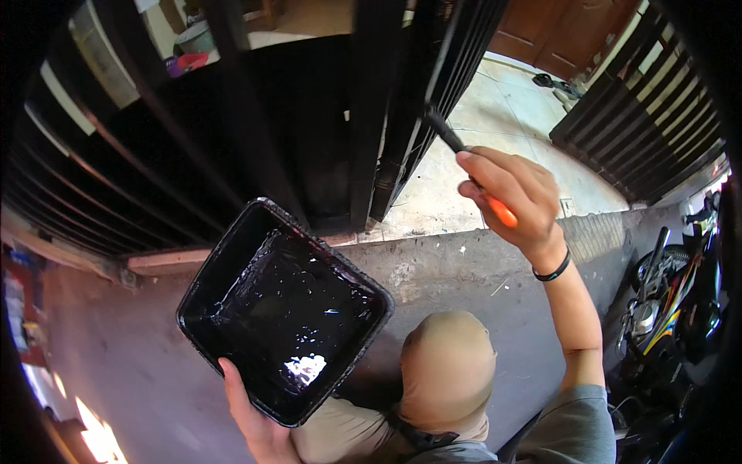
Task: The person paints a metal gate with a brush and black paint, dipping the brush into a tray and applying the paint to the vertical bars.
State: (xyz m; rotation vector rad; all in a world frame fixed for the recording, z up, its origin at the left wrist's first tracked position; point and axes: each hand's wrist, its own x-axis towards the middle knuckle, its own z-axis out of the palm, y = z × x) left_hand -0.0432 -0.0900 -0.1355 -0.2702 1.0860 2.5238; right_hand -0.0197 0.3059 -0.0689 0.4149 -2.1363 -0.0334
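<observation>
My left hand [259, 429] grips a square black tray [328, 249] by its near-left edge, thumb over the rim. Wet, shiny black paint [270, 309] covers the tray's bottom, and smears coat its inner walls. In my right hand [514, 189] is a paintbrush [448, 135] with an orange handle end, its shaft blackened. The brush points up and left, its dark tip at the edge of the black metal gate [417, 147]. Against the dark metal, I cannot tell whether the bristles touch it. The fingers of my left hand under the tray are hidden.
A bent knee in tan cloth [448, 371] is below the tray's right side. Another barred gate leaf [626, 116] stands at the far right, beyond pale floor tiles [502, 100]. A motorbike [665, 309] is parked on the right. Sandals [553, 81] lie by a brown door [556, 35].
</observation>
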